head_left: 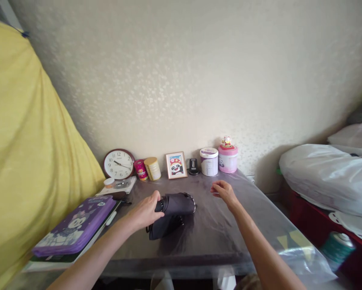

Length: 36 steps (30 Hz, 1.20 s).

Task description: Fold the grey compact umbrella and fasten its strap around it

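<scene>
A folded dark umbrella (179, 204) lies crosswise in front of me, its black handle end towards the left. My left hand (150, 211) is closed around that handle end. Just below it a dark cloth piece (164, 228) with a thin black loop rests on the table; whether it belongs to the umbrella I cannot tell. My right hand (224, 192) hovers over the table to the right of the umbrella, apart from it. Its fingers are loosely bent with small gaps, and nothing shows in them.
Along the wall stand a round clock (119, 164), a pink can (141, 170), a yellow can (152, 168), a panda picture frame (176, 165), a black device (193, 166) and two tubs (209, 162). A purple case (75, 227) lies left. White bags (328, 173) are piled right.
</scene>
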Available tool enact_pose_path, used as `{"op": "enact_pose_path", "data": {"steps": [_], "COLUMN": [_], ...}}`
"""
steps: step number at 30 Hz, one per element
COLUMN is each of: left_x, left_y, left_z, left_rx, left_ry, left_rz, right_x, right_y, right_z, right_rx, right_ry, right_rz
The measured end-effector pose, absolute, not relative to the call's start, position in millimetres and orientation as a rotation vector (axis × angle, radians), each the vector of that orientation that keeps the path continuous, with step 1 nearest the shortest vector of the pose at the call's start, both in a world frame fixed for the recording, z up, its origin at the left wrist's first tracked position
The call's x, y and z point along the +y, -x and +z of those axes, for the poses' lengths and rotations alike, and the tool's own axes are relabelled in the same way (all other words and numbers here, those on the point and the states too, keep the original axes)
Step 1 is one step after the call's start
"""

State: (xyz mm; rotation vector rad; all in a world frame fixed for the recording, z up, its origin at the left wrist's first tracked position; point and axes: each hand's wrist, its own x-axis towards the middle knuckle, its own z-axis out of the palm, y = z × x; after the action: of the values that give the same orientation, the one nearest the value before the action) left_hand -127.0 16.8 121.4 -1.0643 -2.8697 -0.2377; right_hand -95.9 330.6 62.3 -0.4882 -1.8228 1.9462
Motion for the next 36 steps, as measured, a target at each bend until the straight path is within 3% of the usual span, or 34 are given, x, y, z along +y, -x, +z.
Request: {"op": "enact_pose_path", "data": {"steps": [8,14,27,36], "left_x": [29,43,36,55], "left_y": [123,114,153,137], "left_z": [123,133,201,199], "left_rx": [-2.958,-2.869,-2.841,-2.669], "left_ry": [0.880,0.890,0.714,0.681], "left_rz": [0.064,0.088,-0.438,-0.596], "right_x": [324,323,331,334], "right_y": [95,96,96,91], "right_z": [63,64,62,63], "right_rx": [-1.816,-1.795,-1.770,-1.758], "right_ry": [0.457,0.454,0.458,0.464], "right_rz": [1.976,1.989,2.009,1.999]}}
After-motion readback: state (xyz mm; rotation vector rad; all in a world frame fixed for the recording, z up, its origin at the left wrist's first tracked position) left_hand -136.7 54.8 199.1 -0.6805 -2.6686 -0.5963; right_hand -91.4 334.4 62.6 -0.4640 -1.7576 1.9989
